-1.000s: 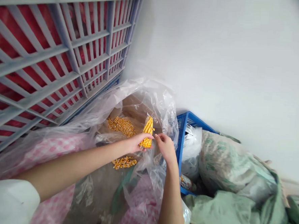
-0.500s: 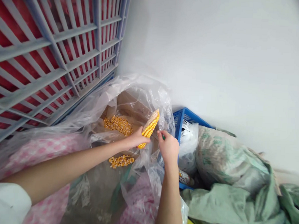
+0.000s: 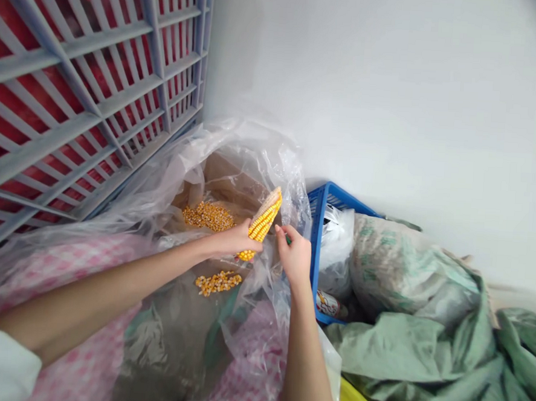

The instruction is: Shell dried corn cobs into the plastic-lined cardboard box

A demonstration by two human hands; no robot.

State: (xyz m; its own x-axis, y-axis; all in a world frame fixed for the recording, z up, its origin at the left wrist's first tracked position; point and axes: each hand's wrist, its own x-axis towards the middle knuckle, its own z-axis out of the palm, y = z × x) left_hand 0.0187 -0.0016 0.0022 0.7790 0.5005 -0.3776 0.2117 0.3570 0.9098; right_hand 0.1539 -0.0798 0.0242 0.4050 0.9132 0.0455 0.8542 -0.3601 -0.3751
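Observation:
My left hand (image 3: 233, 242) is closed round the lower end of a yellow corn cob (image 3: 264, 218), which tilts up to the right and has one side stripped bare. Just right of the cob, my right hand (image 3: 294, 255) is closed in a pinch on a small dark green thing I cannot make out. Both hands hover over a clear plastic bag (image 3: 261, 158) that lines a brown sack. Two piles of loose kernels lie in it, one (image 3: 208, 215) behind my left hand and one (image 3: 217, 281) below it.
A grey slatted crate (image 3: 84, 86) with red contents fills the upper left. A blue basket (image 3: 318, 215) with bags stands to the right of the hands. Green woven sacks (image 3: 423, 343) are heaped at the lower right. A white wall rises behind. Pink checked cloth (image 3: 80, 364) lies under my left arm.
The cob has tipped from upright to leaning right, showing its bare side. My right hand has gone from open fingers to a pinch. The view has shifted slightly rightward.

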